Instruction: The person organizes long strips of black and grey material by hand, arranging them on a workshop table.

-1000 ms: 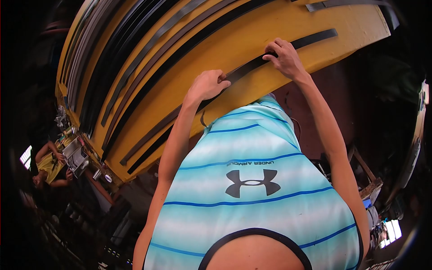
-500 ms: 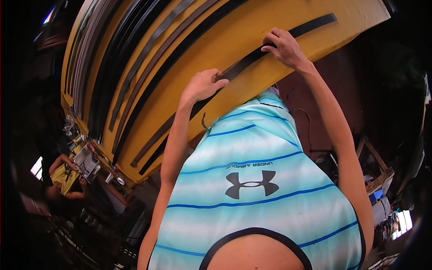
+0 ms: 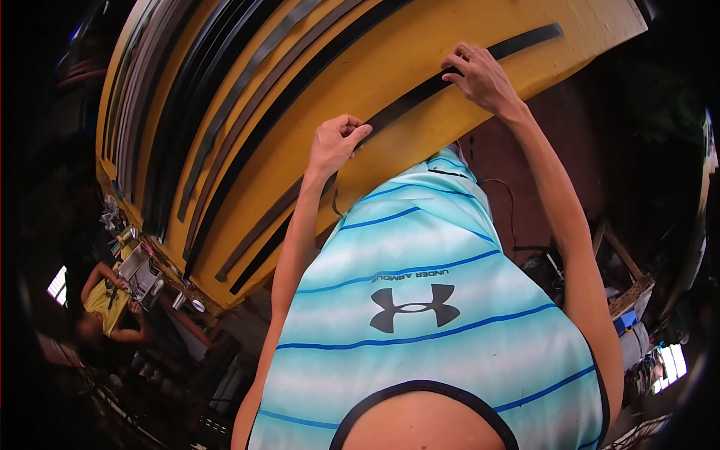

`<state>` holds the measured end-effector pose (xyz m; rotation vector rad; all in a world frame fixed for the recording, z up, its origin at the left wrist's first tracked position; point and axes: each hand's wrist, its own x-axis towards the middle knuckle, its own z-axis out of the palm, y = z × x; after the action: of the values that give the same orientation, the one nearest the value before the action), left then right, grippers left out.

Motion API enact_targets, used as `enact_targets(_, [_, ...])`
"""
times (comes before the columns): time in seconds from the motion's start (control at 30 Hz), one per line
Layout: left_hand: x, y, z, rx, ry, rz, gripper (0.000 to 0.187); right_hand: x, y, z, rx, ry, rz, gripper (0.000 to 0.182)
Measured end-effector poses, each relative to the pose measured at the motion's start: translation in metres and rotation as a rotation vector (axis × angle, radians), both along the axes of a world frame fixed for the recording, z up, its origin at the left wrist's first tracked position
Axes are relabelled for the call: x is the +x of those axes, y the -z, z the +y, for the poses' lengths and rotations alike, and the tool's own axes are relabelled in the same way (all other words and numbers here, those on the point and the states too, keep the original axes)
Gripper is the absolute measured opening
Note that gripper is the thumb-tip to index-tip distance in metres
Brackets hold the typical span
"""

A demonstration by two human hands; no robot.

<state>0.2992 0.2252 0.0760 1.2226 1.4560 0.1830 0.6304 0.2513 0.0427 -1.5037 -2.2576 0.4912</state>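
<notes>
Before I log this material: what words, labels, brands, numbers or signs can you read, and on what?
"UNDER ARMOUR": upside down in this view, on the front of the striped top.
A wordless dark logo, beside that lettering on the same top.
The handled dark strip and the yellow surface: no readable text.
The dark mark on the other person's yellow shirt: too small to read.

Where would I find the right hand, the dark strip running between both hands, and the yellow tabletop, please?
Right hand [image 3: 484, 81], head view: back of the hand.
Dark strip [image 3: 409, 102], head view: stretch between the hands.
Yellow tabletop [image 3: 600, 28], head view: bare end at upper right.
</notes>
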Motion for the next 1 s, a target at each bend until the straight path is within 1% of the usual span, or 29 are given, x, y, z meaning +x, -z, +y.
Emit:
enact_targets(0.03, [-0.001,-0.001,-0.001,0.000,-0.006,-0.004,0.026,-0.001,-0.001,-0.002,0.000,-0.006,-0.004,0.021])
enact_targets(0.1, [-0.003,-0.005,-0.003,0.060,-0.007,-0.030,0.025,0.002,0.002,-0.007,-0.045,0.157,-0.092,0.041])
enact_targets(0.13, [-0.006,-0.002,-0.004,0.058,-0.017,-0.032,0.025,0.007,0.008,-0.009,-0.047,0.148,-0.095,0.041])
enact_targets(0.2, [-0.004,0.005,-0.009,0.099,-0.055,-0.114,0.025,0.033,0.025,-0.012,0.180,0.659,-0.330,0.079])
enact_targets(0.23, [-0.005,0.007,-0.011,0.098,-0.070,-0.116,0.025,0.044,0.033,-0.012,0.181,0.644,-0.331,0.079])
enact_targets(0.3, [-0.005,0.011,-0.014,0.131,-0.088,-0.175,0.030,0.061,0.041,-0.010,-0.056,0.829,-0.171,0.103])
enact_targets(0.33, [-0.007,0.015,-0.015,0.130,-0.089,-0.176,0.030,0.065,0.044,-0.008,-0.117,0.800,-0.198,0.109])
enact_targets(0.4, [-0.010,0.018,-0.013,0.085,-0.054,-0.236,0.033,0.069,0.046,-0.003,-0.104,0.786,-0.211,0.109])
enact_targets(0.5, [-0.008,0.019,-0.013,0.054,-0.049,-0.254,0.035,0.075,0.043,0.002,-0.110,0.772,-0.244,0.109])
enact_targets(0.57, [-0.005,0.024,-0.013,0.060,-0.041,-0.250,0.036,0.078,0.041,0.008,-0.116,0.777,-0.259,0.109])
enact_targets(0.67, [0.005,0.018,-0.010,0.106,-0.014,-0.208,0.037,0.087,0.043,0.013,-0.121,0.775,-0.309,0.111])
enact_targets(0.77, [0.007,0.015,-0.007,0.140,0.030,-0.144,0.038,0.090,0.047,0.015,-0.069,0.785,-0.311,0.108])
enact_targets(0.83, [0.009,0.014,-0.006,0.140,0.054,-0.117,0.039,0.082,0.047,0.015,0.184,0.770,-0.286,0.088])
enact_targets(0.87, [0.010,0.013,-0.006,0.141,0.043,-0.125,0.038,0.078,0.047,0.013,0.181,0.773,-0.287,0.088])
enact_targets(0.93, [0.011,0.012,-0.007,0.142,0.032,-0.137,0.037,0.048,0.027,0.008,0.320,0.556,-0.096,0.057])
enact_targets(0.97, [0.011,0.011,-0.007,0.145,0.027,-0.139,0.037,0.025,0.013,0.003,0.351,0.471,-0.013,0.030])
enact_targets(1.0, [0.012,0.010,-0.007,0.152,0.024,-0.142,0.037,0.009,0.006,-0.002,0.223,0.344,0.158,0.021])
